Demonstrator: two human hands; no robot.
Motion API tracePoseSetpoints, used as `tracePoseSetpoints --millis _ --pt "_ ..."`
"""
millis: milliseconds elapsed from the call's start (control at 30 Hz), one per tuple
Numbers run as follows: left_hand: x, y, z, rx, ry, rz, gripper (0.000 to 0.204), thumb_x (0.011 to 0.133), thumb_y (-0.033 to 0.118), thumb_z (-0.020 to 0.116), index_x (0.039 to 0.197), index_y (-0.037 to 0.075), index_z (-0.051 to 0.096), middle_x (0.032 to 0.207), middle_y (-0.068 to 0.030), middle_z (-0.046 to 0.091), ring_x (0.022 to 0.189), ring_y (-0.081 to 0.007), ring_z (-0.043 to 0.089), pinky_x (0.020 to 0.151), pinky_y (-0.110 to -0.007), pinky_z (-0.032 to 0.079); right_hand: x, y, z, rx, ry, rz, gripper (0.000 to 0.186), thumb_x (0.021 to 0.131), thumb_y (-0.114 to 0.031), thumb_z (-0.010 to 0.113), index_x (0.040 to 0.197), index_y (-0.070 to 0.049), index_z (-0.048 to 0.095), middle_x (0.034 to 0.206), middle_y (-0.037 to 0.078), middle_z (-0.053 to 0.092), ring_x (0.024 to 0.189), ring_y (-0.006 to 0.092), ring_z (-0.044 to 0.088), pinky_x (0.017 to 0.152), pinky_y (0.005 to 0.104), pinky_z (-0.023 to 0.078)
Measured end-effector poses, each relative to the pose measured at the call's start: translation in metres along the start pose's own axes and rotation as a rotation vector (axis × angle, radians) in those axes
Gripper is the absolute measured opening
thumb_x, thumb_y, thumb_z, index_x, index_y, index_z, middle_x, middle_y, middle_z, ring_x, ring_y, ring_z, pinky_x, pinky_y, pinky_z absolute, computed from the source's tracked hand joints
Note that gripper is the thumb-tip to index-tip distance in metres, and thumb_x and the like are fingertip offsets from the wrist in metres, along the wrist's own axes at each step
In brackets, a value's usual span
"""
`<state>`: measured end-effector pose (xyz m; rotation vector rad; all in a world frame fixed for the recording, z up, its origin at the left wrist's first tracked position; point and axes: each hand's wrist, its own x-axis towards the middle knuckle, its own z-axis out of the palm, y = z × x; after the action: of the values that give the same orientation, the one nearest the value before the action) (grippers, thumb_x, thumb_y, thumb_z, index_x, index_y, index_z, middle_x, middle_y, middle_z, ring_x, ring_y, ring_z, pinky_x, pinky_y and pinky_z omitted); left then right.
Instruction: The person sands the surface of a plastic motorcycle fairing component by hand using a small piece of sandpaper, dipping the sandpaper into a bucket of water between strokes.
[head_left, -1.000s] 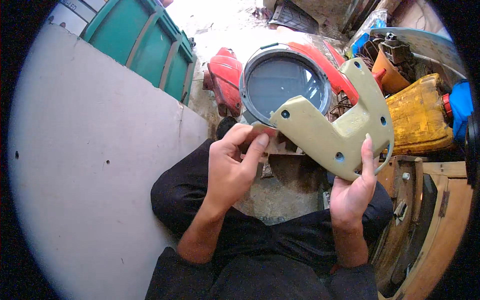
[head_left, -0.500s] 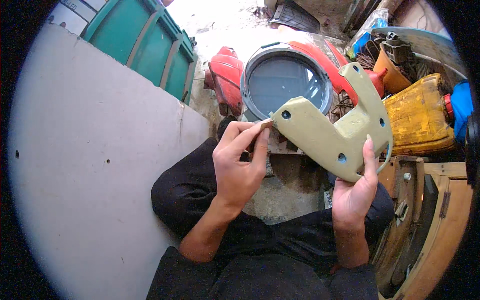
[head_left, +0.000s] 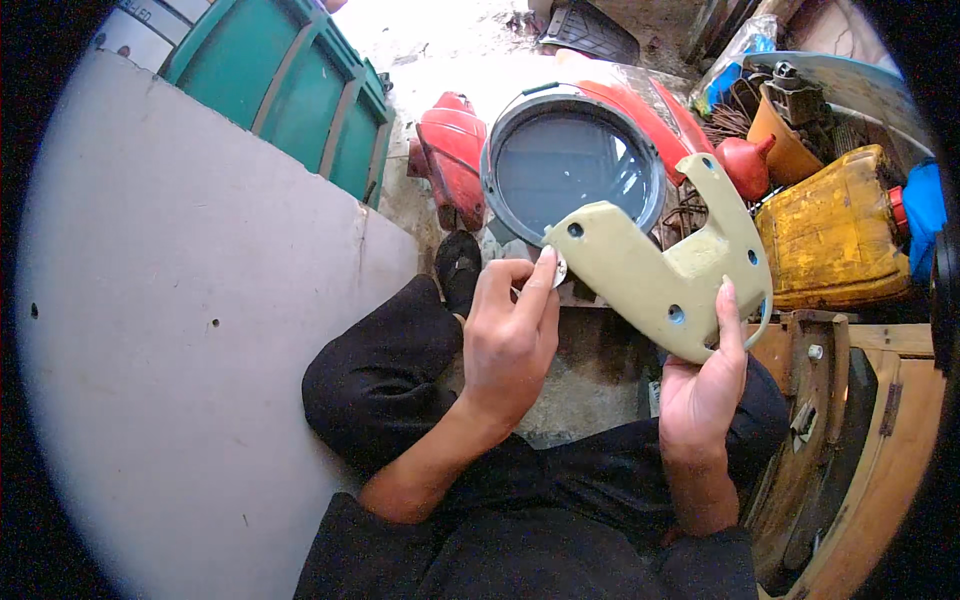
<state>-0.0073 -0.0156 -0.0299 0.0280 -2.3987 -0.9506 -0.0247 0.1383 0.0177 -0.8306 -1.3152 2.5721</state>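
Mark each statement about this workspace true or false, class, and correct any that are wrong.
1. The right hand holds the pale green panel. True.
2. The left hand is at the panel's right end. False: it is at the left end, pinching a small thin piece.
3. The round bucket is dry inside. False: it holds greyish liquid.
4. A red part lies left of the bucket. True.
5. The yellow container is left of the bucket. False: it is to the right.
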Motion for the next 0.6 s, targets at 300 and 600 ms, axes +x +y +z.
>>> tracePoseSetpoints --millis 300,600 --pt "0.009 -0.005 -0.01 -0.132 -0.105 -0.162 0.016 0.078 0.0 0.061 0.094 -0.001 0.064 0.079 -0.0124 0.055 0.066 -0.0236 0.057 0.059 -0.032 0.046 0.014 -0.004 -0.002 -0.016 -0.015 -0.087 0.046 0.09 -0.028 0.055 0.13 -0.008 0.042 0.123 0.007 0.05 0.112 0.019 0.049 0.092 0.0366 0.042" --pt "0.023 -0.003 -0.023 -0.305 0.02 -0.266 0.013 0.083 0.003 0.059 0.096 -0.001 0.064 0.078 -0.0084 0.055 0.063 -0.013 0.054 0.055 -0.025 0.043 0.002 -0.005 0.004 -0.041 -0.052 -0.082 0.047 0.09 -0.028 0.055 0.13 -0.008 0.042 0.123 0.007 0.05 0.112 0.0189 0.05 0.092 0.0361 0.043"
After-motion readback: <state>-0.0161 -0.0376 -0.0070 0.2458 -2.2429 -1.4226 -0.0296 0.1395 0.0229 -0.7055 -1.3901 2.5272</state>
